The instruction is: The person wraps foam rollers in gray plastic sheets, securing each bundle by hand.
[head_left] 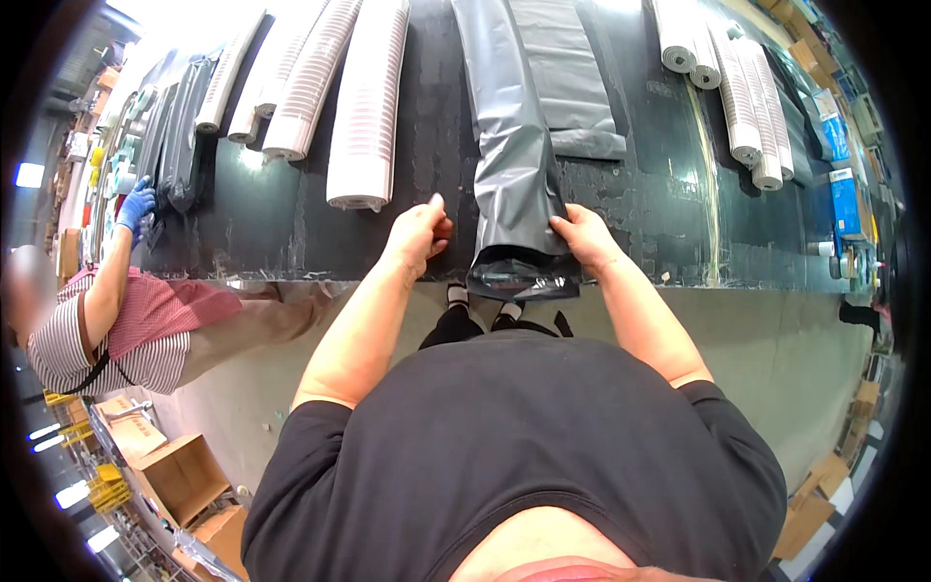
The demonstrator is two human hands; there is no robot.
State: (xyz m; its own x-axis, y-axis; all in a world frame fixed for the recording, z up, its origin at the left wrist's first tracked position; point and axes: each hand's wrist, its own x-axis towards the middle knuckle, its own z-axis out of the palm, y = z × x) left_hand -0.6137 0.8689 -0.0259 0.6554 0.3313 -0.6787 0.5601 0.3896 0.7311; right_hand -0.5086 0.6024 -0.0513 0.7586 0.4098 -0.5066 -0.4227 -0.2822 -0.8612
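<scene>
Your right hand (589,238) has its grip pinching the long, shiny grey plastic sleeve (514,179) near its mouth, probably for steadiness, at the black counter's (262,228) front edge; your left hand (420,238) curls nearby, contents unclear.

Bright; upper-left glare, bent edges

– Where is there room along the near edge?
– Right of the right grip (588,239), bare desk (664,228) runs toward the right-hand rolls (732,92), which stop short of that edge.
– And toward the far edge?
– Between the widest white roll (369,116) and the grey sleeve (511,145) lies a bare strip, with the left grip (418,236) at its near end.
– What blocks the middle?
– The sleeve, hanging over the near edge; a flat grey sheet (574,97) lies just right of it, farther in.
</scene>
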